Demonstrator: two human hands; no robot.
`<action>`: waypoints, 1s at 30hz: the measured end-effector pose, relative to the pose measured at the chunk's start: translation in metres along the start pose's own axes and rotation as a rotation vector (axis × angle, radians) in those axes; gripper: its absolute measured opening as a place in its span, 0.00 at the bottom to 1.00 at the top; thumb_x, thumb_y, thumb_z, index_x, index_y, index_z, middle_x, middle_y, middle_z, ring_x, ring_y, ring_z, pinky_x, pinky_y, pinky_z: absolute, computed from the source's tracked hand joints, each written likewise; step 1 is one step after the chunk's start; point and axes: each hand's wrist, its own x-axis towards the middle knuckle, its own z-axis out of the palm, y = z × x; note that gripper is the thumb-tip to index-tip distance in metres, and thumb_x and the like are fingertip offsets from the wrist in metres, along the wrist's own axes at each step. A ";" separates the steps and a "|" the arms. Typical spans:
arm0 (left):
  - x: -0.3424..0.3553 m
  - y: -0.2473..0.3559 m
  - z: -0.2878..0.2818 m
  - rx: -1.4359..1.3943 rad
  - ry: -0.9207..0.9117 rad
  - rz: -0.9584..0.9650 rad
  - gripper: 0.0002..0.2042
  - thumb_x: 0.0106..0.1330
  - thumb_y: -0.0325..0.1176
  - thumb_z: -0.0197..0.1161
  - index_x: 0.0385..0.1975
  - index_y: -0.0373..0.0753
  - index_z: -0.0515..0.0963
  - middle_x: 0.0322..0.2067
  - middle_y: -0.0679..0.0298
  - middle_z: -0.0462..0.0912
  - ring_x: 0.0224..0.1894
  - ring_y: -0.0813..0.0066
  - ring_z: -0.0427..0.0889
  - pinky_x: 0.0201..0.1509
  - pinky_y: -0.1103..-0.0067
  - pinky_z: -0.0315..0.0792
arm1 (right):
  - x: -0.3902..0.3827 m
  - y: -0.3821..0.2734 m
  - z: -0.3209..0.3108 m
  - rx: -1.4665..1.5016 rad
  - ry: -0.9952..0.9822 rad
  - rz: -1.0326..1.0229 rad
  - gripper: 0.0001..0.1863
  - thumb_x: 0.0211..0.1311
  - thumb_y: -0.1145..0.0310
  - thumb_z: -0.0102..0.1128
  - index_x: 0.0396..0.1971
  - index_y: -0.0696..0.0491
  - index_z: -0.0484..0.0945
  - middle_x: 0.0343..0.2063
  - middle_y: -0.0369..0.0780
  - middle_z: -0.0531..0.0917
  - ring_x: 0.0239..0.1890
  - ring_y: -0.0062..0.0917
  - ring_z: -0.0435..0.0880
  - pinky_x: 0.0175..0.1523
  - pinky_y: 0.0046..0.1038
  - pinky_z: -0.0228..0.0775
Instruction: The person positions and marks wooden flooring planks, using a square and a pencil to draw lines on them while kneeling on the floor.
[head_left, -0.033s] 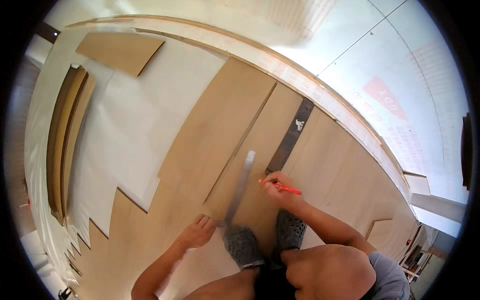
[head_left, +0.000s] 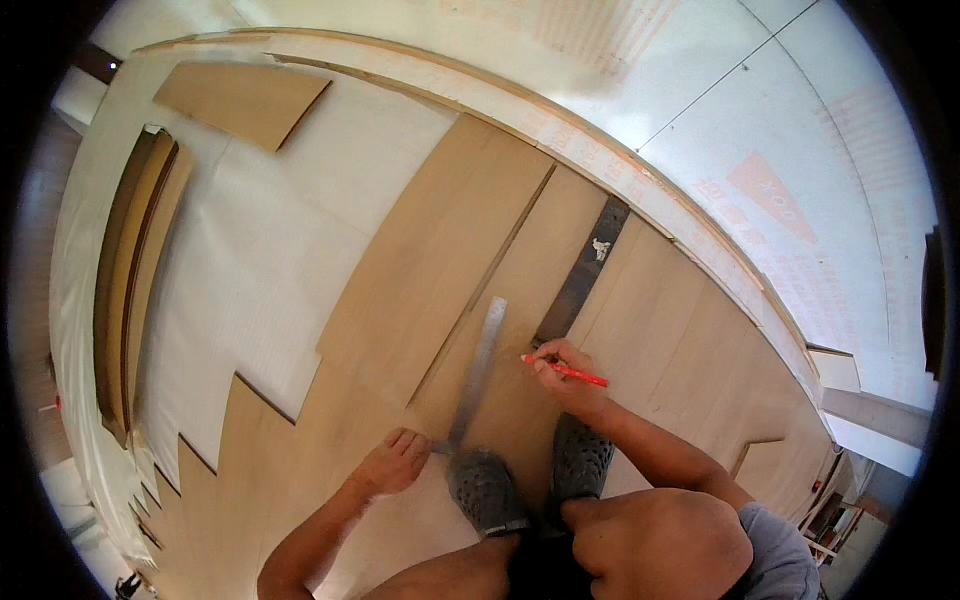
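Observation:
My left hand [head_left: 396,462] is closed on the short arm of a metal square [head_left: 480,365], down by my left shoe. The square's grey blade points away from me over a light wood floorboard [head_left: 530,265]. In my right hand [head_left: 565,372] is a red pencil [head_left: 588,378], its tip just above the board, to the right of the blade. Beyond that hand a dark flat metal bar [head_left: 580,275] lies along the boards, with a pale patch on it. A narrow dark gap runs along the board's left side.
Laid boards end in a stepped edge [head_left: 265,400] on the left, beside white underlay sheet [head_left: 250,240]. A stack of planks [head_left: 135,290] and a loose plank [head_left: 245,100] lie on the sheet. A white wall panel [head_left: 700,100] rises beyond the boards. My dark shoes [head_left: 487,495] stand on the floor.
The square's blade has shifted very slightly and looks sharper now. My right hand with the pencil has moved a touch to the right. Both grips are the same.

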 end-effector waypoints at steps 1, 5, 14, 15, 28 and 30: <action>0.000 -0.001 -0.002 0.012 0.032 -0.021 0.19 0.62 0.34 0.57 0.50 0.30 0.79 0.46 0.53 0.78 0.53 0.55 0.75 0.62 0.63 0.68 | 0.001 -0.001 -0.003 -0.018 0.015 -0.017 0.06 0.66 0.71 0.59 0.40 0.57 0.77 0.32 0.37 0.82 0.35 0.18 0.79 0.40 0.24 0.72; 0.018 0.004 -0.002 0.006 0.163 -0.229 0.21 0.62 0.31 0.61 0.54 0.29 0.75 0.47 0.52 0.76 0.51 0.53 0.75 0.60 0.62 0.69 | 0.005 0.005 -0.004 0.071 0.094 0.004 0.06 0.67 0.71 0.59 0.39 0.57 0.76 0.31 0.36 0.82 0.33 0.16 0.78 0.38 0.23 0.71; 0.129 -0.007 0.030 -0.137 0.485 -0.877 0.18 0.63 0.34 0.67 0.50 0.34 0.76 0.45 0.52 0.76 0.48 0.51 0.75 0.56 0.60 0.70 | -0.006 0.012 0.015 -0.027 -0.054 0.037 0.05 0.66 0.71 0.60 0.38 0.57 0.77 0.29 0.36 0.81 0.31 0.16 0.77 0.36 0.23 0.70; 0.132 -0.009 0.032 -0.135 0.474 -0.896 0.17 0.63 0.34 0.67 0.49 0.35 0.76 0.44 0.53 0.76 0.48 0.51 0.75 0.56 0.61 0.70 | -0.009 0.009 0.014 -0.052 -0.070 0.044 0.06 0.66 0.71 0.61 0.37 0.57 0.77 0.29 0.36 0.82 0.30 0.17 0.77 0.36 0.23 0.70; 0.135 -0.045 0.046 -0.141 0.391 -0.876 0.30 0.57 0.43 0.71 0.59 0.38 0.73 0.58 0.50 0.73 0.60 0.47 0.71 0.64 0.56 0.66 | -0.018 0.011 0.004 -0.071 -0.097 0.124 0.05 0.64 0.72 0.63 0.38 0.56 0.79 0.31 0.39 0.82 0.32 0.19 0.80 0.38 0.22 0.72; 0.137 -0.067 0.020 -0.217 0.471 -0.743 0.35 0.54 0.45 0.72 0.62 0.38 0.71 0.65 0.49 0.66 0.65 0.47 0.66 0.68 0.56 0.62 | -0.016 0.008 0.002 -0.124 -0.078 0.071 0.05 0.64 0.72 0.63 0.38 0.56 0.79 0.31 0.39 0.82 0.32 0.20 0.80 0.37 0.23 0.72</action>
